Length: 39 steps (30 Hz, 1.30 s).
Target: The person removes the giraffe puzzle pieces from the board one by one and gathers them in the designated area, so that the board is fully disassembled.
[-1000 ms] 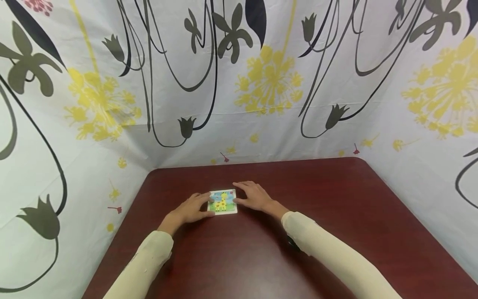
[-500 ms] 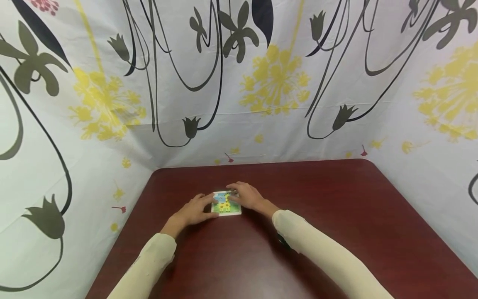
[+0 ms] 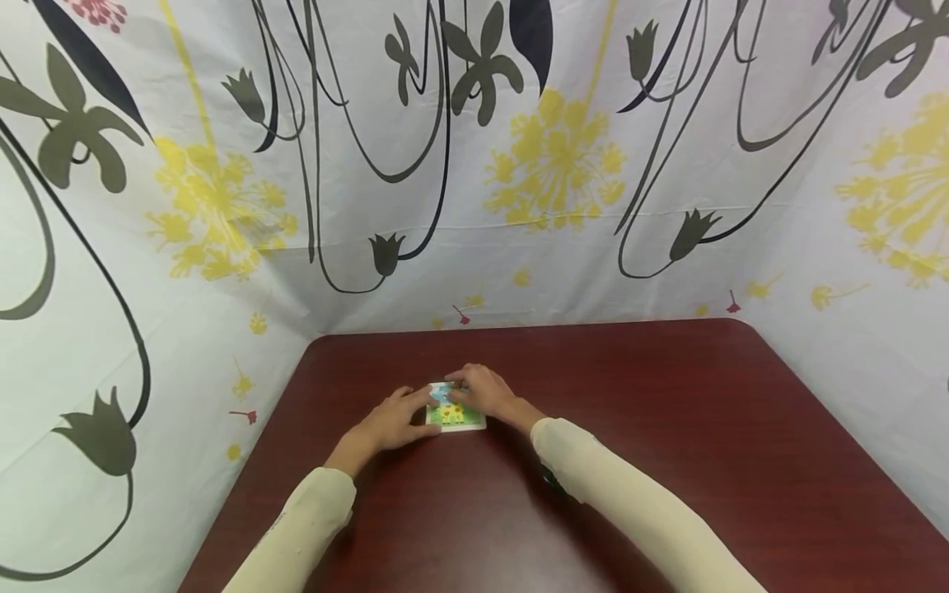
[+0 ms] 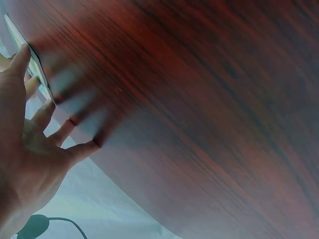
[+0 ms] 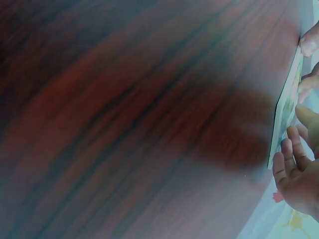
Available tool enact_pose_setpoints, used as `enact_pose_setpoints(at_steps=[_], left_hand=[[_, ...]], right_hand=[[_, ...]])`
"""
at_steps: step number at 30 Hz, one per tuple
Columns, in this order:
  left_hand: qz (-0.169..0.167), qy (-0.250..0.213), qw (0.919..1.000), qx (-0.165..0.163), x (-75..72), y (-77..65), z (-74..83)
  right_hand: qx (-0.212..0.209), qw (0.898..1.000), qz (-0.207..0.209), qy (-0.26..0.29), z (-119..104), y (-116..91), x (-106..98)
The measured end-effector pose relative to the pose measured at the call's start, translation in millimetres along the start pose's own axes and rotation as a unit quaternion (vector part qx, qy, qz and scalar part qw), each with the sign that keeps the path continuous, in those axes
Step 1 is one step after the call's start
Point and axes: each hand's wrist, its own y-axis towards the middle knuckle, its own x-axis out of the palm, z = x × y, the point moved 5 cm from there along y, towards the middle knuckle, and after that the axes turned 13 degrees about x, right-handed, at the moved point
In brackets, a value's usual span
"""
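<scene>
Item, one small, flat, roughly square picture board with pale edges [image 3: 454,417]; it lies on the worktop between the two hands; visible on it, blue toward the far left, green along the near side, part of a yellow spotted figure, the remainder covered by fingers; item, one bare left hand [image 3: 393,422], at the left side of the board; grip spread, digits apart, thumb at the near left corner, a forefinger reaching over the left edge; item, one bare right hand [image 3: 485,390], over the far right part of the board; fingers bent downward; whether its grip is apart or pinched on something cannot be told; item, two cream long sleeves [image 3: 623,486], nearer the wearer than the board; item, one dark red-brown wood-grained worktop [image 3: 630,387] with rounded far corners, beneath the board; item, one white hanging cloth [image 3: 578,284] printed with grey-green tulips, dark stems and yellow blossoms, beyond the board and to either side
</scene>
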Motion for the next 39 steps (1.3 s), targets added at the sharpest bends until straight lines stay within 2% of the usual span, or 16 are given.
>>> enact_pose_setpoints(at_steps=[14,23,33,39], left_hand=[[0.011,0.003,0.9999,-0.004,-3.6,0.9,1.7],[0.007,0.003,1.0000,0.005,-4.3,3.0,1.3],[0.006,-0.015,0.9998,0.009,0.3,4.4,-0.7],[0.004,-0.013,0.9999,0.002,1.2,4.7,-0.5]], right_hand=[[0.013,1.000,0.000,0.014,-6.0,2.8,-0.3],[0.030,0.999,0.001,0.029,-6.5,2.5,-1.0],[0.053,0.993,0.019,0.105,1.1,0.8,2.5],[0.038,0.990,0.039,0.134,3.7,2.8,1.0]])
